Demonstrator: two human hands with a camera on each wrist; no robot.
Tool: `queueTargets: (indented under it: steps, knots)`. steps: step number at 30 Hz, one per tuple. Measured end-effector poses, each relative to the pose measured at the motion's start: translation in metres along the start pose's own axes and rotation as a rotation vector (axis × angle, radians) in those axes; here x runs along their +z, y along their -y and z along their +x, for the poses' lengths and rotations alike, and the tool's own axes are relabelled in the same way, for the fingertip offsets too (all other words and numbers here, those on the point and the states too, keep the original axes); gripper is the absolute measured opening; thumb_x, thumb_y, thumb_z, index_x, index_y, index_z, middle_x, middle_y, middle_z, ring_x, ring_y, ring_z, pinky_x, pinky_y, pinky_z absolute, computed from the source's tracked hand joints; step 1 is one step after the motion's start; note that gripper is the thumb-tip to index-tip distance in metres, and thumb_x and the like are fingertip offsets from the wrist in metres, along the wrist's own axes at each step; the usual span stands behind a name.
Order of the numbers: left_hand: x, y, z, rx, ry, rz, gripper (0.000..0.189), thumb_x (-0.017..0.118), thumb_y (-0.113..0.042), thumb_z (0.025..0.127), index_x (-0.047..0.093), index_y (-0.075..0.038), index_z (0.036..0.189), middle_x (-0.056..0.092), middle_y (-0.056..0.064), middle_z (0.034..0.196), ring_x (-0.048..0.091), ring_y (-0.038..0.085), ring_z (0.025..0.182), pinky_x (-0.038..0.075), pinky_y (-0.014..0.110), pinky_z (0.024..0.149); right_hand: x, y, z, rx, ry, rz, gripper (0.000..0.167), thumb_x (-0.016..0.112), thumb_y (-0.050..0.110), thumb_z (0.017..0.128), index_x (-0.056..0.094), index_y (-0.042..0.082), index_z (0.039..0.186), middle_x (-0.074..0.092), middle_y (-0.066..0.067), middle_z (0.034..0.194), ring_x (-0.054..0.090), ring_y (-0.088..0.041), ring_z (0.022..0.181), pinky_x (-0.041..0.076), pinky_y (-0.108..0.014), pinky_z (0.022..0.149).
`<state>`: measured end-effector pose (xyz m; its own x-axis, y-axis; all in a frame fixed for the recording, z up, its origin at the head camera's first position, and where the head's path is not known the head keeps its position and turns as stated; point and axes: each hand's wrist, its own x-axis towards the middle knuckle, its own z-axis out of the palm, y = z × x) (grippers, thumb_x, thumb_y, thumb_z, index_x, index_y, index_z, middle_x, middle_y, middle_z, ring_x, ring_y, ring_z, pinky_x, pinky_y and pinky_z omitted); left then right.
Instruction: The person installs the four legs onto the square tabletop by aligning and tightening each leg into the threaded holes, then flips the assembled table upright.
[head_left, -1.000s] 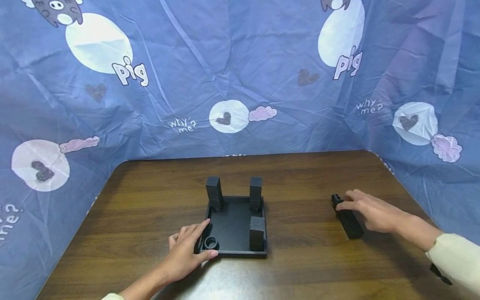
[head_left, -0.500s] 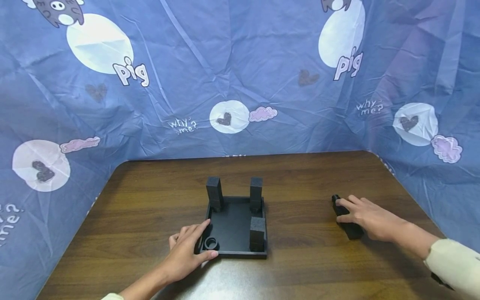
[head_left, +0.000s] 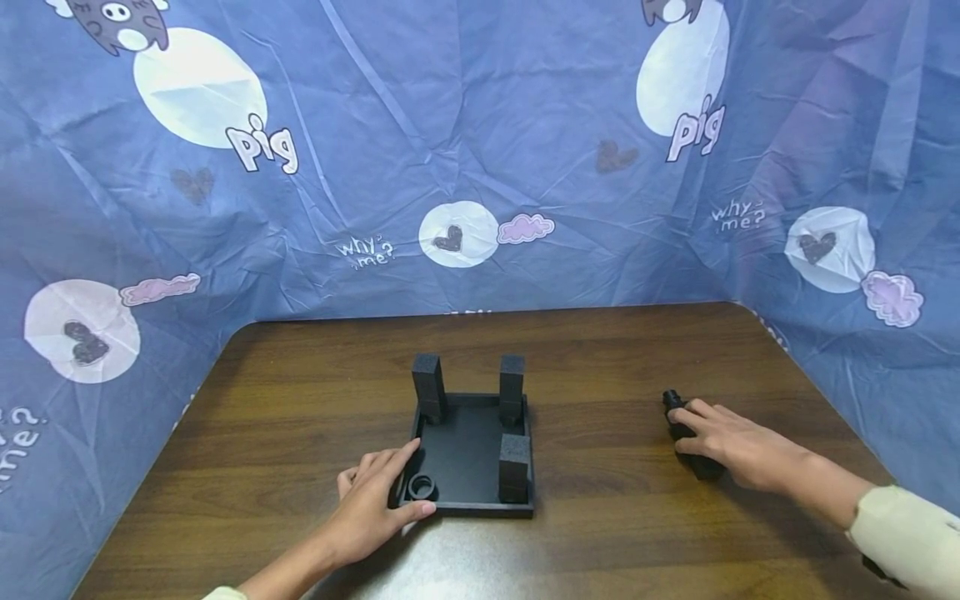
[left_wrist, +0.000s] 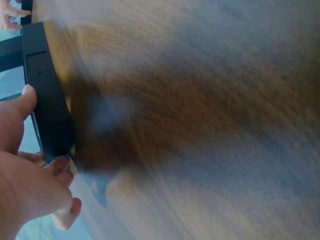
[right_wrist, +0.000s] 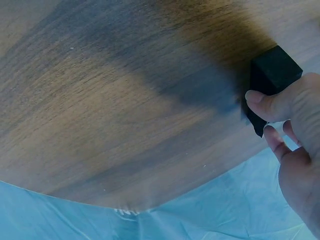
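Observation:
A shallow black square base [head_left: 461, 458] with a raised rim lies on the table, like a small upturned table. Black square legs stand upright at three of its corners: the back left leg [head_left: 428, 387], the back right leg [head_left: 512, 387] and the front right leg [head_left: 513, 467]. A round black socket [head_left: 411, 490] sits at its front left corner. There my left hand [head_left: 367, 508] holds the base, thumb on the front edge and fingers along the left side. Over to the right, my right hand [head_left: 738, 446] grips a loose black leg [right_wrist: 276, 70], whose narrower round end points away.
The brown wooden table [head_left: 600, 367] has a rounded back edge. Blue printed cloth [head_left: 457, 167] hangs around its back and sides. A small dark object [head_left: 879, 571] shows under the right sleeve.
My right hand has shifted its fingers and closed further over the loose leg, covering more of it. My left hand and the base have stayed put.

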<state>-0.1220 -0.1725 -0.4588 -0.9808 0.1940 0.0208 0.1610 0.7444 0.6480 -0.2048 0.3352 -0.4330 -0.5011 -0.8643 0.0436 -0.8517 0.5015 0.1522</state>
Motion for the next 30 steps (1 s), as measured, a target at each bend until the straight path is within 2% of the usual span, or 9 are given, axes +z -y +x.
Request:
queueTargets:
  steps: [6,15,21,25,27,30]
  knots:
    - [0.0,0.001,0.0,0.002,0.0,0.0,0.083,0.087,-0.036,0.083,0.05,-0.012,0.154,0.059,0.009,0.141,0.046,0.029,0.129,0.021,0.058,0.098,0.001,-0.001,0.0,-0.013,0.004,0.019,0.068,0.08,-0.033,0.055,0.077,0.008,0.11,0.054,-0.02,0.132,0.053,-0.038,0.114,0.054,-0.051,0.081]
    - [0.0,0.001,0.0,0.009,-0.004,0.0,0.083,0.087,-0.035,0.083,0.05,-0.012,0.154,0.059,0.009,0.14,0.046,0.029,0.129,0.021,0.058,0.098,-0.004,0.001,0.0,-0.02,0.076,-0.021,0.064,0.084,-0.027,0.06,0.077,0.006,0.114,0.057,-0.022,0.133,0.056,-0.044,0.12,0.053,-0.059,0.087]
    - [0.0,0.001,-0.001,0.014,-0.005,-0.001,0.083,0.087,-0.035,0.083,0.05,-0.011,0.153,0.06,0.009,0.139,0.046,0.03,0.129,0.021,0.057,0.097,-0.004,0.003,0.001,-0.03,0.042,-0.037,0.072,0.088,-0.024,0.056,0.074,0.005,0.12,0.058,-0.022,0.131,0.057,-0.043,0.118,0.053,-0.059,0.087]
    - [-0.001,0.001,-0.001,0.008,0.0,-0.005,0.083,0.087,-0.035,0.084,0.05,-0.011,0.154,0.059,0.009,0.14,0.046,0.029,0.129,0.021,0.057,0.098,-0.007,0.005,0.004,-0.001,0.041,-0.035,0.073,0.09,-0.02,0.06,0.069,0.002,0.127,0.061,-0.022,0.131,0.058,-0.045,0.12,0.051,-0.059,0.09]
    - [-0.001,0.001,-0.001,0.01,0.001,-0.007,0.083,0.087,-0.035,0.084,0.05,-0.011,0.154,0.059,0.009,0.14,0.046,0.03,0.129,0.021,0.057,0.098,-0.008,0.004,0.007,0.006,0.003,-0.025,0.069,0.089,-0.016,0.064,0.068,-0.001,0.128,0.062,-0.022,0.13,0.059,-0.044,0.119,0.052,-0.056,0.09]
    - [-0.001,0.001,-0.002,0.011,0.001,-0.009,0.082,0.087,-0.035,0.084,0.05,-0.011,0.154,0.059,0.009,0.14,0.046,0.03,0.129,0.021,0.058,0.098,-0.011,0.001,0.016,0.026,-0.142,0.042,0.066,0.089,-0.017,0.065,0.067,-0.004,0.126,0.064,-0.018,0.124,0.061,-0.037,0.113,0.054,-0.049,0.086]
